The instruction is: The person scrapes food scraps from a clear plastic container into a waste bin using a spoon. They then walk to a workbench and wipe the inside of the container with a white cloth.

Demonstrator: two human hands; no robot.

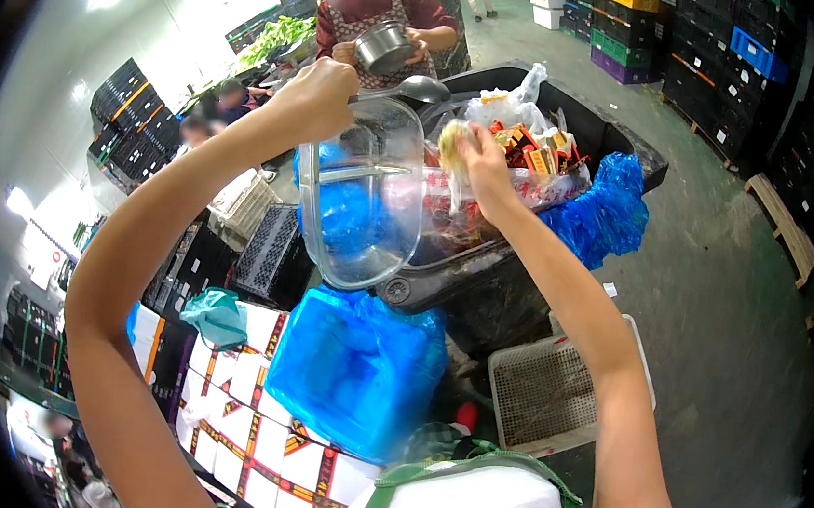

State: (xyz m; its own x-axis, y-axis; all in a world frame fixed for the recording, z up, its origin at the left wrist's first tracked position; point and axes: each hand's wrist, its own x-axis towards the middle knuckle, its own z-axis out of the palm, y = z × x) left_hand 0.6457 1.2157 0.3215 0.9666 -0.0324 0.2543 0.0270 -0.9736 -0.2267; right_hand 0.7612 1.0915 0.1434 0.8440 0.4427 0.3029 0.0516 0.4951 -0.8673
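My left hand [316, 103] is closed on the rim of a clear, divided food container [362, 240], tipped up on its side. A metal spoon [423, 89] sticks out to the right from the same hand. Wrapped in my right hand [488, 172] is a crumpled pale yellow and whitish wad [453, 147], its kind not clear. Both hands are over a large black waste bin [630, 143]. In the bin lie white plastic bags [512, 104] and red and yellow wrappers [536, 157].
Across the bin a person holds a metal bowl [384, 49]. Blue plastic film [604, 213] hangs over the bin's rim. Nearer me are a blue-lined box [358, 371], white taped cartons [256, 425] and a pale mesh crate [545, 392]. Stacked crates [728, 64] and a wooden pallet [782, 229] stand right.
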